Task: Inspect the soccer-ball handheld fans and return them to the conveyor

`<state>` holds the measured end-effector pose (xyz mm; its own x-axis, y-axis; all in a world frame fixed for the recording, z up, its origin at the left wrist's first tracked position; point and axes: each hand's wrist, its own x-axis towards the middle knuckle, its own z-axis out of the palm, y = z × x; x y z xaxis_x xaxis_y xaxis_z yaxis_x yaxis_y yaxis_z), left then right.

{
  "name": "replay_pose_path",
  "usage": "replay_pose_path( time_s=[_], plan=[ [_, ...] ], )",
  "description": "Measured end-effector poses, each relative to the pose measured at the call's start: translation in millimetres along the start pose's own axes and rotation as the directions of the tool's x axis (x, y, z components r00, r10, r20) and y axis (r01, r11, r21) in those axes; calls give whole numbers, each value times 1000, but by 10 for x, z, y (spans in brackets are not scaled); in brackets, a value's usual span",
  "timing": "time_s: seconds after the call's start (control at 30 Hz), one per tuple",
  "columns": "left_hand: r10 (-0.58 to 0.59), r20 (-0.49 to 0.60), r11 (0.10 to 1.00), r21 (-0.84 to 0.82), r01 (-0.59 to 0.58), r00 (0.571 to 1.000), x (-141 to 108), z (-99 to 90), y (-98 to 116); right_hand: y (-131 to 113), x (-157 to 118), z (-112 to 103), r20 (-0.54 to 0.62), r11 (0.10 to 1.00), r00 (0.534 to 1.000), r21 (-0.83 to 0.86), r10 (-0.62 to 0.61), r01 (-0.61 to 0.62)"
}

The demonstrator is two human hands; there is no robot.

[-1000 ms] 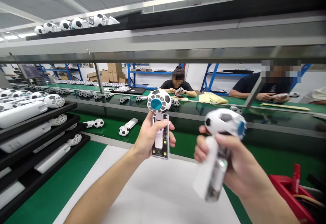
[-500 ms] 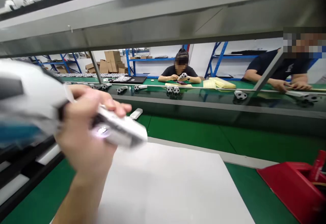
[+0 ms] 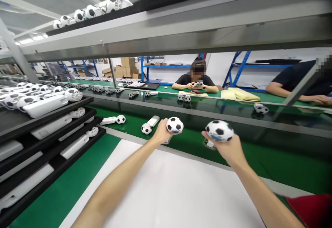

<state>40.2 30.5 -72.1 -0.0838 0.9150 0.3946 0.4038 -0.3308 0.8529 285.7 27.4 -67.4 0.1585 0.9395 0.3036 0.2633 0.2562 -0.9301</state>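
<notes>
Both my arms reach forward over the white mat point(image 3: 168, 193) toward the green conveyor belt point(image 3: 272, 165). My left hand point(image 3: 162, 133) grips a handheld fan with a football-patterned head point(image 3: 174, 125); its handle is mostly hidden by my fingers. My right hand point(image 3: 227, 148) holds a second football fan point(image 3: 219, 130), head up, with a bit of blue and the handle end showing below it. Both fans hang just above the near edge of the belt.
Black tiered trays point(image 3: 52, 141) at left carry several white football fans. Two loose fans point(image 3: 149, 126) lie on the belt near my left hand. A red bin point(image 3: 311, 207) sits at the lower right. Two other people work across the line, behind a steel shelf frame point(image 3: 181, 30).
A second ago I held both fans upright close before me. Half a second ago one fan swept left in a blur. Now both arms are stretched out to the belt.
</notes>
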Motion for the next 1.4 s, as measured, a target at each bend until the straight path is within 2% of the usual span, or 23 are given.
replay_pose_path(
  time_s=[0.07,0.13,0.3,0.43,0.57,0.67,0.77,0.9,1.0,1.03,1.1,1.17,1.2,1.27,1.3,1.37,1.4],
  plan=[
    [7,46,996,86,-11,999,-13,45,-111,246,71,18,10,992,997,-102,78,-76],
    [14,76,982,185,-28,997,-29,58,-198,442,114,22,-30,982,992,-144,122,-125],
    [12,96,879,473,-57,995,-68,29,-324,725,124,64,-63,950,990,-278,128,-140],
    [-26,108,773,633,-48,994,-51,-58,-376,798,82,89,5,896,996,-436,93,-82],
    [-187,46,684,723,96,981,14,-238,-452,788,48,78,117,828,987,-560,107,-23],
    [-304,59,666,727,168,951,48,-350,-462,768,48,65,195,803,976,-594,95,40],
    [-298,30,694,693,195,954,70,-403,-315,741,63,57,271,790,960,-603,75,109],
    [-174,-77,778,601,185,982,69,-492,156,566,23,70,300,776,954,-608,28,168],
    [-109,-39,860,497,114,993,-28,-600,596,232,-142,116,357,788,930,-545,-89,285],
    [-95,0,883,461,84,996,-82,-631,736,92,-225,137,405,796,903,-495,-142,348],
    [-71,110,945,324,31,991,-202,-672,978,-188,-408,182,536,811,815,-365,-219,458],
    [-41,216,996,87,22,975,-295,-686,1139,-414,-576,224,631,848,741,-245,-230,471],
    [-22,252,998,-47,35,967,-315,-688,1178,-494,-639,241,644,867,731,-209,-227,453],
    [-1,302,966,-247,79,953,-288,-697,1158,-584,-711,258,584,898,777,-177,-234,404],
    [-12,304,966,-243,90,953,-241,-710,1097,-601,-719,254,525,913,818,-168,-238,373],
    [-87,238,992,-69,106,967,-103,-764,889,-606,-692,216,408,949,890,-139,-206,284],
    [-136,157,989,81,125,978,-27,-808,750,-603,-664,185,350,963,918,-119,-186,240]
  ],
)
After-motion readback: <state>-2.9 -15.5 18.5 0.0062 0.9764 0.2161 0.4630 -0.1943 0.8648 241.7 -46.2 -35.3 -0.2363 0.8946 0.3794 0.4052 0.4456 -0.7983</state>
